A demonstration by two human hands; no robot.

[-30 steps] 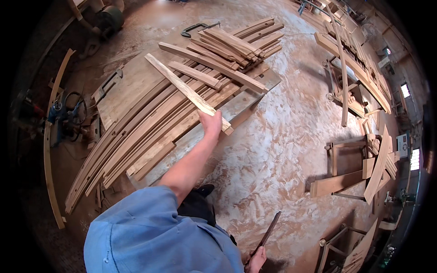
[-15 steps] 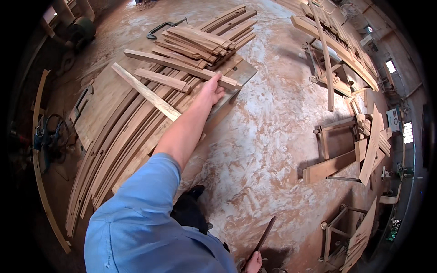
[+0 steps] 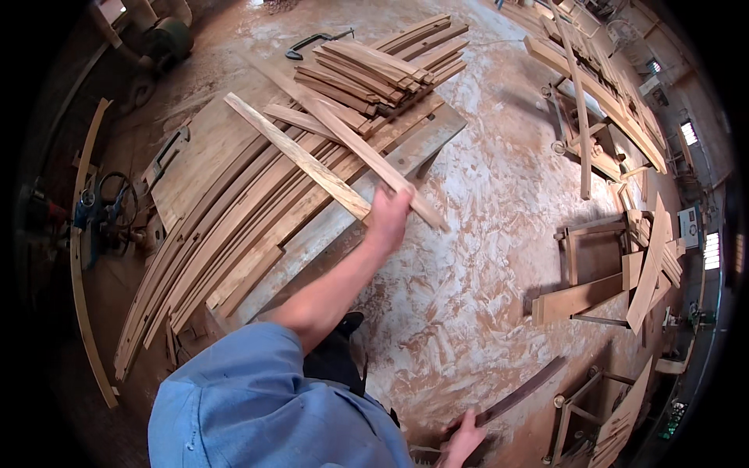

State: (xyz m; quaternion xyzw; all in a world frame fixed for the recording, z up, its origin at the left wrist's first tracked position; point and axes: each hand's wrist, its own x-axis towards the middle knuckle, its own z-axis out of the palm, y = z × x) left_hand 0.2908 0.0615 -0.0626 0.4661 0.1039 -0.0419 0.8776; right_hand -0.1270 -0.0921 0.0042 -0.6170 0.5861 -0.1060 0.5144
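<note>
My left hand (image 3: 390,218) is closed around the near end of a long, straight wooden strip (image 3: 343,129), which slants over the bench with its end past the bench edge. Beside it lies a paler wooden strip (image 3: 296,156), its near end close to my wrist. A shorter wooden piece (image 3: 292,120) is partly covered by the held strip. Down at the lower right, my right hand (image 3: 466,437) grips a dark wooden strip (image 3: 524,390) that points up and right. Long curved wooden pieces (image 3: 211,230) lie side by side on the bench (image 3: 437,129) under these strips.
At the bench's far end are a stack of short wooden pieces (image 3: 374,66) and a C-clamp (image 3: 316,45). Another clamp (image 3: 168,152) rests at the left. Wood-laden carts (image 3: 577,132) and a wooden frame (image 3: 593,230) stand on the right. A curved strip (image 3: 82,312) is at far left.
My left hand has drawn the strip nearer and swung it to a steeper slant, its end now past the bench edge. The right hand's dark strip has moved right and shows more fully.
</note>
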